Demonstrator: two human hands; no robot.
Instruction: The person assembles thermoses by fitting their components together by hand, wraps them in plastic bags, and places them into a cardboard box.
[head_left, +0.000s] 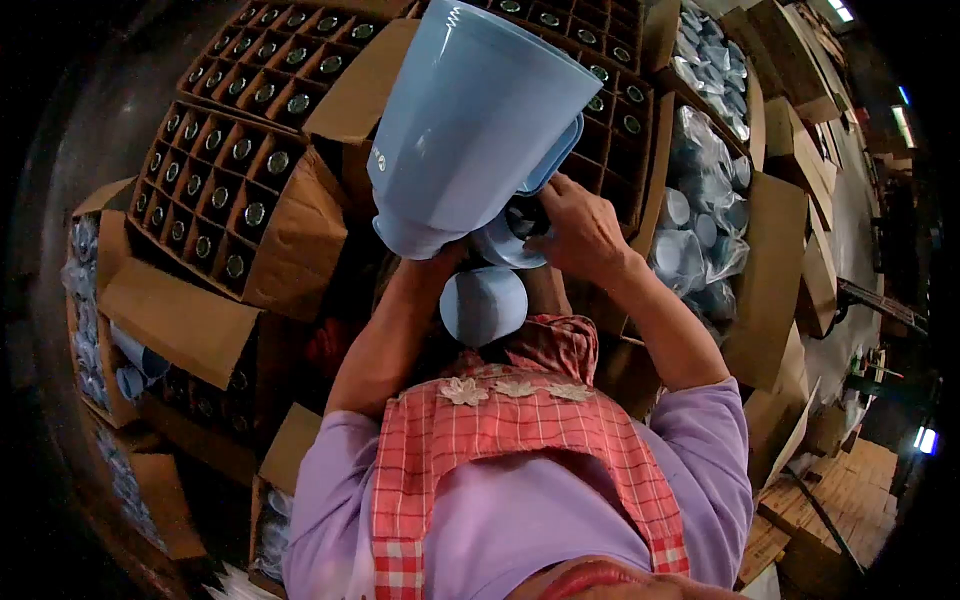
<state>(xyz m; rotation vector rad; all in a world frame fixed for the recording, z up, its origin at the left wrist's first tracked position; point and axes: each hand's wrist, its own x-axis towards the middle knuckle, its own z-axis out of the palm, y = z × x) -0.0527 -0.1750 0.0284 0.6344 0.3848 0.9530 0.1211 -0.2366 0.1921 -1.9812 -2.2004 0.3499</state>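
Observation:
A large light-blue plastic jug-shaped flask casing [480, 120] is tilted in front of my chest, its handle [560, 155] on the right side. My left hand [432, 262] goes under the casing's lower end and supports it; most of its fingers are hidden. My right hand [590, 230] is closed, fingers curled at a blue round part [505, 245] with a dark inside, just below the handle. Whether this part is joined to the casing I cannot tell. Beneath, a blue cup-shaped piece [484, 305] rests around my lap.
Divided cartons [215, 195] with several silver-topped pieces stand ahead and to the left. At the right, a carton holds blue cups in clear plastic [700, 220]; another [712, 65] lies beyond it. An open box flap [180, 315] juts out at the left. Stacked cardboard [835, 490] lies lower right.

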